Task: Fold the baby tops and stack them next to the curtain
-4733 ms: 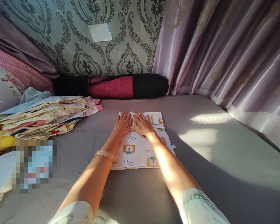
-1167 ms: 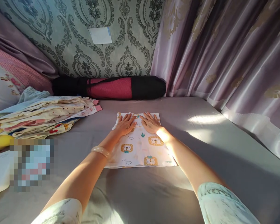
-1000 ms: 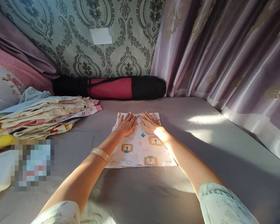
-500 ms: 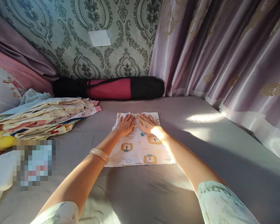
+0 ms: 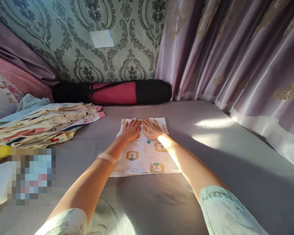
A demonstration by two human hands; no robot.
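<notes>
Evenly, the left hand (image 5: 131,131) and right hand (image 5: 152,130) lay flat, fingers extended, clamping nothing, over the far end of the white lion-printed cloth garment (image 5: 145,156); its remainder extended nearer.

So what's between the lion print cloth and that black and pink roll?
The head view shows a strip of grey sheet between the lion-print cloth and the roll.

Small dark specks (image 5: 134,133) dotted the skin just behind the left fingers (image 5: 132,123), and fainter marks (image 5: 149,132) showed behind the right fingers (image 5: 147,122). Further back from the left fingers, a smooth, pale, glossy bangle (image 5: 106,158) ringed the forearm. Farthest from the fingers, the left sleeve (image 5: 67,222) and right sleeve (image 5: 221,204) were pale mint-white, with loose grey-green patterning.
</notes>
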